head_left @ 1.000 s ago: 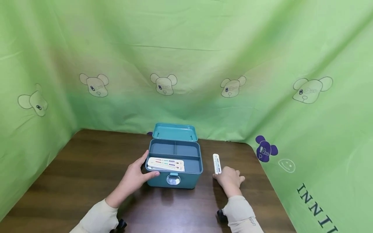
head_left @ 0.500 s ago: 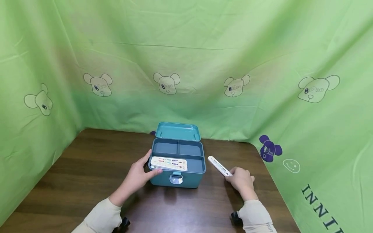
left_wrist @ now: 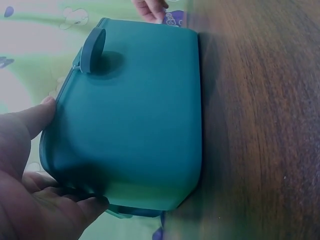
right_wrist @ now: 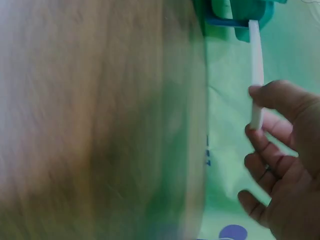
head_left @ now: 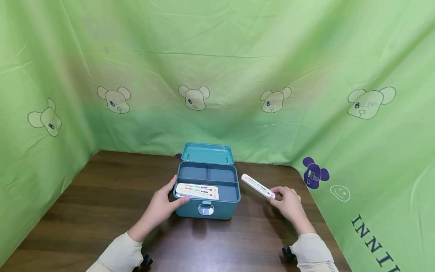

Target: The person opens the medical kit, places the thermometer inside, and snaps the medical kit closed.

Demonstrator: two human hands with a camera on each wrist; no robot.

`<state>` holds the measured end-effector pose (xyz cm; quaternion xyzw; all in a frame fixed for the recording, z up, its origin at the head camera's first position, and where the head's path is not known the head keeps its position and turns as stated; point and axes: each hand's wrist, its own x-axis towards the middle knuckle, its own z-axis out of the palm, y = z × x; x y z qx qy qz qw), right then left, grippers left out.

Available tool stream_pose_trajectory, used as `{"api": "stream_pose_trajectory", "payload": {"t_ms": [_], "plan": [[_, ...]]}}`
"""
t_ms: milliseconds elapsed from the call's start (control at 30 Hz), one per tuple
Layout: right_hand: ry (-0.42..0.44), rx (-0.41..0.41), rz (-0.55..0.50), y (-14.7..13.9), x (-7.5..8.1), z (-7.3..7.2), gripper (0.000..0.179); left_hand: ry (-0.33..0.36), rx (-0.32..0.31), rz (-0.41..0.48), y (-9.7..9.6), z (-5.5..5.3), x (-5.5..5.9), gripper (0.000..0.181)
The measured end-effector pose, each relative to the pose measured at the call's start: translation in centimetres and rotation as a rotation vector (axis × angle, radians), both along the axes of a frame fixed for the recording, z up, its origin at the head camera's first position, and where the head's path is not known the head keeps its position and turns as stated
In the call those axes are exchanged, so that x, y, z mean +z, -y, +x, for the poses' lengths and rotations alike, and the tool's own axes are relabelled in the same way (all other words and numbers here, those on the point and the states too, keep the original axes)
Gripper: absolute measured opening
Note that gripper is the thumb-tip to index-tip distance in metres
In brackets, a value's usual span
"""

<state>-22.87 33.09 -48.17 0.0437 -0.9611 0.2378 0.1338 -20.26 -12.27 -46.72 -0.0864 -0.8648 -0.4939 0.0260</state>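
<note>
A blue-green storage box (head_left: 219, 209) stands on the table with its lid (head_left: 208, 154) raised at the back. My left hand (head_left: 160, 204) holds its front left corner, thumb over the front rim and fingers along the left side. In the left wrist view the hand (left_wrist: 45, 185) wraps that corner. Slim white printed cases (head_left: 197, 191) lie in the front compartment, at its left. To the right of the box, my right hand (head_left: 288, 204) pinches one end of another slim white case (head_left: 256, 185) above the table. The right wrist view shows that case (right_wrist: 256, 60) edge-on between thumb and fingers.
A divider (head_left: 208, 172) splits the rear of the box into two compartments. The front clasp (head_left: 205, 209) hangs down. Green cloth (head_left: 238, 124) with bear prints encloses the brown wooden table (head_left: 119, 189) at the back and sides.
My right hand has picked the slim white case up off the table, turned its far end towards the box and raised it. My left hand keeps its hold on the box.
</note>
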Motion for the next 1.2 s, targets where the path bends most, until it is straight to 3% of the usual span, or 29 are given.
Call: {"api": "stream_pose_trajectory", "payload": {"t_ms": [600,1200], "plan": [[-0.193,0.236,-0.006,-0.6,5.4,0.5,0.028,-0.006,-0.009,0.022,0.0,0.0,-0.2,0.103],[-0.170,0.459,0.069,2.7,8.7,-0.3,0.029,0.010,-0.011,0.018,0.1,0.0,0.2,0.103]]}}
